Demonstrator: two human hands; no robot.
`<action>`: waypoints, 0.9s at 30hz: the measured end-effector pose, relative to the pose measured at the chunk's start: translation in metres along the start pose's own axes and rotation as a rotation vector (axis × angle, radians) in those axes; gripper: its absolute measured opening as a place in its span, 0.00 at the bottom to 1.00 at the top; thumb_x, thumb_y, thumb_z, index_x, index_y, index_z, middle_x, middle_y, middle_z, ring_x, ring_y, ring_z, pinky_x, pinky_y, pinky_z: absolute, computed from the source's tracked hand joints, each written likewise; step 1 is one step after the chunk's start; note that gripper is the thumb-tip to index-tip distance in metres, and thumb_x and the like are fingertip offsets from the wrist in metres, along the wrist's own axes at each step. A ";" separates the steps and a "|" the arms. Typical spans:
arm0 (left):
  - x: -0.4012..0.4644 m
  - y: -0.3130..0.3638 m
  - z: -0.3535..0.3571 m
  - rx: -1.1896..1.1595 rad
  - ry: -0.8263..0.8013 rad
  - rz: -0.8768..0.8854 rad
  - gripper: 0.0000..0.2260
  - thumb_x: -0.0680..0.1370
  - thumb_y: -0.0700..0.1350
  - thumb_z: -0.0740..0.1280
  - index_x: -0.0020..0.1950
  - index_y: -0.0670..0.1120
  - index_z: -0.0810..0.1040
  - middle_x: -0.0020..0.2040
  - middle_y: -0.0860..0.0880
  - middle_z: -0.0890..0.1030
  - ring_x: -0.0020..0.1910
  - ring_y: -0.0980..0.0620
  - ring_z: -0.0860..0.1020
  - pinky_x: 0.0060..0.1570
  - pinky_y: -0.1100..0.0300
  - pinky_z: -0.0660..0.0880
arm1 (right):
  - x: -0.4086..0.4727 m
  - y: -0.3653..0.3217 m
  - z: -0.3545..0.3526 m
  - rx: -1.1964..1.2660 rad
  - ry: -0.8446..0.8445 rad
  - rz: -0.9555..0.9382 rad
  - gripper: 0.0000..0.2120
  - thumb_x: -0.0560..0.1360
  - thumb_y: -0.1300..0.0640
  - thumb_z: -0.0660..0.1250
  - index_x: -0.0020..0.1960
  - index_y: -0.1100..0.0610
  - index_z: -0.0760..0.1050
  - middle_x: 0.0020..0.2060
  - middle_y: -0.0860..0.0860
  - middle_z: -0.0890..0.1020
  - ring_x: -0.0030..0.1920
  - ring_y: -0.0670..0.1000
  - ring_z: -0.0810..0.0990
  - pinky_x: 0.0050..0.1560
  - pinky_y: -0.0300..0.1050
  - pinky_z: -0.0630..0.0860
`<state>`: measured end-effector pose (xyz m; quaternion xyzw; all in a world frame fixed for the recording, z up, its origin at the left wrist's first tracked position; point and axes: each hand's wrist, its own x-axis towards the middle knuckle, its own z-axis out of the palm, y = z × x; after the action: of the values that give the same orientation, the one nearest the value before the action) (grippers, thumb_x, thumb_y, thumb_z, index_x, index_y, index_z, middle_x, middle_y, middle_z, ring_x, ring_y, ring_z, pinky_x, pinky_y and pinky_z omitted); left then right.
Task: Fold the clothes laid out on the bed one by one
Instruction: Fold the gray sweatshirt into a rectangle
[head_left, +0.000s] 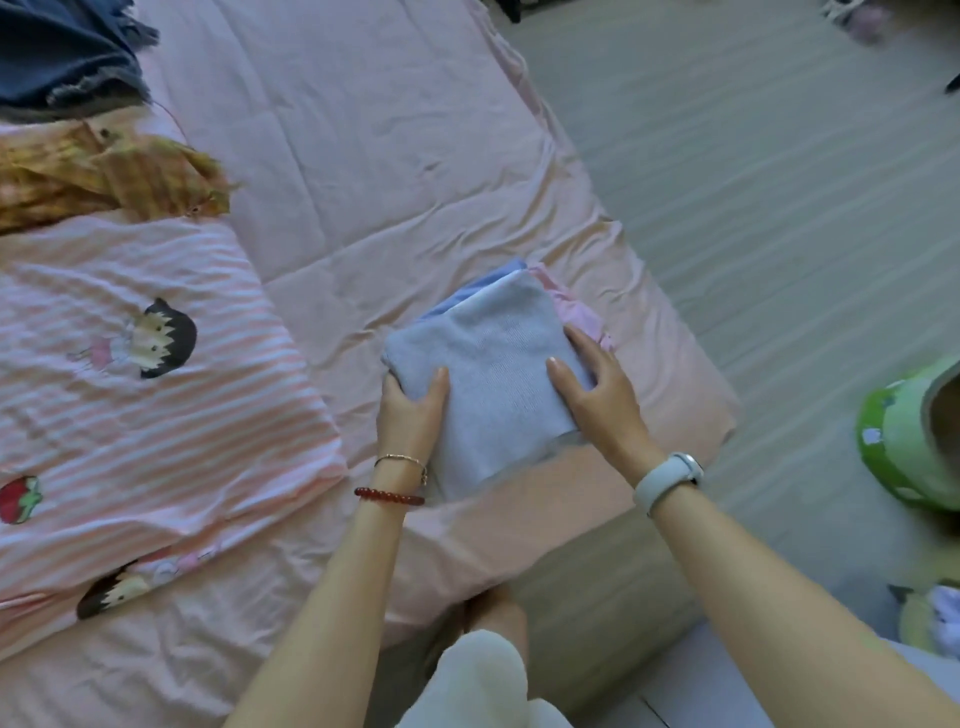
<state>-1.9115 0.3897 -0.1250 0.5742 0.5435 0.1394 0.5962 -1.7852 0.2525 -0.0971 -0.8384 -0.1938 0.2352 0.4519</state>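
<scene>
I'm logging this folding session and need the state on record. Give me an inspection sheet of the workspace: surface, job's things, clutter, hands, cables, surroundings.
Surface: bed under a wrinkled pink sheet; striped cartoon quilt at the left.
Job's things: folded grey garment on top of folded blue and pink pieces near the bed's edge; unfolded yellow plaid garment and denim at the far left.
Clutter: nothing seen on the bed.
Hands: left hand grips the grey garment's left edge; right hand rests flat on its right side.
Cables: nothing seen.
Surroundings: floor; green object at the right, blurred.
</scene>
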 end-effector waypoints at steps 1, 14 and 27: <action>0.013 0.004 0.009 -0.022 0.008 -0.007 0.29 0.67 0.57 0.68 0.64 0.43 0.70 0.59 0.47 0.78 0.57 0.48 0.76 0.59 0.52 0.72 | 0.021 -0.001 -0.002 -0.028 -0.008 -0.021 0.22 0.76 0.54 0.66 0.69 0.54 0.68 0.59 0.43 0.71 0.63 0.42 0.67 0.62 0.33 0.61; 0.065 -0.019 0.124 0.983 0.368 0.317 0.38 0.65 0.42 0.75 0.72 0.39 0.63 0.72 0.35 0.61 0.71 0.34 0.59 0.65 0.34 0.53 | 0.136 0.053 0.015 -0.919 -0.284 -0.433 0.29 0.63 0.66 0.66 0.65 0.60 0.73 0.69 0.61 0.68 0.69 0.63 0.67 0.64 0.69 0.61; 0.077 -0.060 0.153 0.991 0.209 0.252 0.27 0.75 0.55 0.56 0.71 0.45 0.67 0.72 0.34 0.61 0.71 0.32 0.58 0.67 0.38 0.61 | 0.174 0.106 0.010 -0.817 -0.586 -0.533 0.26 0.73 0.51 0.53 0.69 0.55 0.69 0.70 0.61 0.67 0.70 0.66 0.63 0.66 0.66 0.61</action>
<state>-1.7868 0.3513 -0.2507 0.8315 0.5275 -0.0073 0.1738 -1.6375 0.2977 -0.2294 -0.7669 -0.5912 0.2419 0.0618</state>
